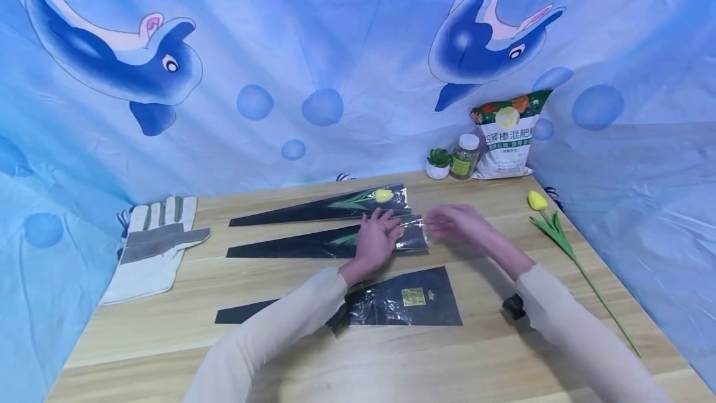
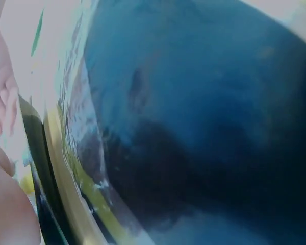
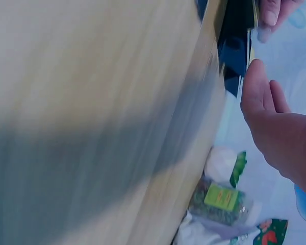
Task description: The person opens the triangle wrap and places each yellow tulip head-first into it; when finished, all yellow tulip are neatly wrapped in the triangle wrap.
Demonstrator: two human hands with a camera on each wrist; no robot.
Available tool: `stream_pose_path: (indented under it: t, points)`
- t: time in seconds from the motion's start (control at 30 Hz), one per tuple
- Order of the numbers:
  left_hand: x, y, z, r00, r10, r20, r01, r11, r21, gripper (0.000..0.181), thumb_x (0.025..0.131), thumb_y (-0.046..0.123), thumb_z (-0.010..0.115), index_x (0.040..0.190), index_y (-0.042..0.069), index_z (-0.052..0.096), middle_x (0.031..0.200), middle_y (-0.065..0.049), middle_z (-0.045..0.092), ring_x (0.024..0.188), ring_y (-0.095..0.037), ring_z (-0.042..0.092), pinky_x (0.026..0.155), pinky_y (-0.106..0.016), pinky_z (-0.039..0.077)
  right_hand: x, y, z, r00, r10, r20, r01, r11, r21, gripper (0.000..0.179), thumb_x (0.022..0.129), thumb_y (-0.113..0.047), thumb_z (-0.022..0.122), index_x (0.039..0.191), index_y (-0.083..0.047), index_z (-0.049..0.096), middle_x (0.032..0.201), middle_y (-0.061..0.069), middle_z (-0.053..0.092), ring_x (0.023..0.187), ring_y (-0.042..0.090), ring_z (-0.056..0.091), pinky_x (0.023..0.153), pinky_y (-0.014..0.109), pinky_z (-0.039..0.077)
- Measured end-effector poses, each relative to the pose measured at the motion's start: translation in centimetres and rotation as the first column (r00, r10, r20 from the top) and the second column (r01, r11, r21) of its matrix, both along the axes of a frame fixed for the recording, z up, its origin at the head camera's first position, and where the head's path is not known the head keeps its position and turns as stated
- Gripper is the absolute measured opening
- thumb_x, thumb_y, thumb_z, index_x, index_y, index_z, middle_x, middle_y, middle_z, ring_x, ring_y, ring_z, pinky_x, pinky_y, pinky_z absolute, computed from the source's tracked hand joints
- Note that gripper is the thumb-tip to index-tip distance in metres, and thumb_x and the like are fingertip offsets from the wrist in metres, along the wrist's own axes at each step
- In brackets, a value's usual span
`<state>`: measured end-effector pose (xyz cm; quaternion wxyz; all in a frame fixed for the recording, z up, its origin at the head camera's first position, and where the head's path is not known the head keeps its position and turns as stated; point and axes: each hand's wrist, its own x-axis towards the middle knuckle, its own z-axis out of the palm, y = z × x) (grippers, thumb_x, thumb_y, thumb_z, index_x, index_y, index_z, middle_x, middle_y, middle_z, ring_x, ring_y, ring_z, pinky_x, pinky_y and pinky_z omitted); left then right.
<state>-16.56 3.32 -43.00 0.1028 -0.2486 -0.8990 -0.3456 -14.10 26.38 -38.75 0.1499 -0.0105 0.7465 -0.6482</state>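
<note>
My left hand (image 1: 376, 242) rests with spread fingers on the middle black flower sleeve (image 1: 291, 247). The green stem of an artificial tulip shows through its clear front; the hand covers most of the bloom. At the sleeve's wide right end is my right hand (image 1: 455, 222), slightly blurred, fingers extended and nothing visible in it. The right wrist view shows that hand (image 3: 275, 115) with fairly straight fingers near the sleeve end. Behind lies another black sleeve (image 1: 279, 214) holding a yellow tulip (image 1: 383, 195). A third sleeve (image 1: 442, 303), with a gold square print, lies in front, partly under my left forearm.
A loose yellow tulip (image 1: 554, 232) lies along the table's right side. At the back right stand a small potted plant (image 1: 438, 166), a white-capped jar (image 1: 465, 157) and a fertilizer bag (image 1: 509, 138). A white-and-grey glove (image 1: 153, 247) lies at the left on the wooden table (image 1: 391, 365).
</note>
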Motion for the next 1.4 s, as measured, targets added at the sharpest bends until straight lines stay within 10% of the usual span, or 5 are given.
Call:
stream_pose_path:
  t: [0.33,0.67,0.97,1.4]
  points:
    - [1.5,-2.8,1.9,0.987,-0.104,-0.119,0.118,0.986,0.117,0.045,0.09,0.018,0.075,0.127,-0.005,0.065,0.134,-0.021,0.059,0.126,-0.04,0.054,0.106,-0.055,0.04,3.8,3.6,0.2,0.999,-0.038,-0.015,0.039,0.998,0.048,0.055,0.107,-0.028,0.049,0.136,0.018,0.043,0.129,0.035,0.056,0.114,0.042,0.062,0.093,0.047,0.053]
    - [7.3,-3.6,1.4,0.985,-0.171,-0.015,0.172,0.981,0.089,0.035,0.086,0.014,0.08,0.115,-0.004,0.072,0.12,-0.019,0.068,0.117,-0.036,0.062,0.104,-0.055,0.041,7.7,4.4,-0.8,1.0,-0.002,-0.012,0.003,0.998,0.064,0.054,0.107,-0.028,0.048,0.132,0.019,0.046,0.124,0.033,0.06,0.107,0.033,0.067,0.088,0.041,0.056]
    - [10.1,-2.1,0.0,0.973,-0.19,0.133,0.192,0.981,-0.001,0.037,0.089,0.02,0.076,0.122,0.002,0.071,0.135,-0.014,0.061,0.132,-0.04,0.048,0.112,-0.056,0.031,8.3,4.2,-2.7,0.999,-0.017,0.041,0.017,1.0,0.006,0.048,0.106,-0.021,0.047,0.127,0.022,0.048,0.117,0.028,0.065,0.099,0.023,0.069,0.087,0.036,0.056]
    - [11.1,-2.4,-1.5,0.983,-0.14,0.118,0.153,0.982,-0.109,0.045,0.086,0.03,0.079,0.122,0.005,0.071,0.135,-0.006,0.061,0.137,-0.032,0.045,0.115,-0.05,0.027,8.3,3.5,-3.4,1.0,0.004,0.011,-0.003,1.0,-0.022,0.042,0.105,-0.017,0.05,0.121,0.021,0.051,0.111,0.025,0.066,0.095,0.021,0.069,0.084,0.033,0.057]
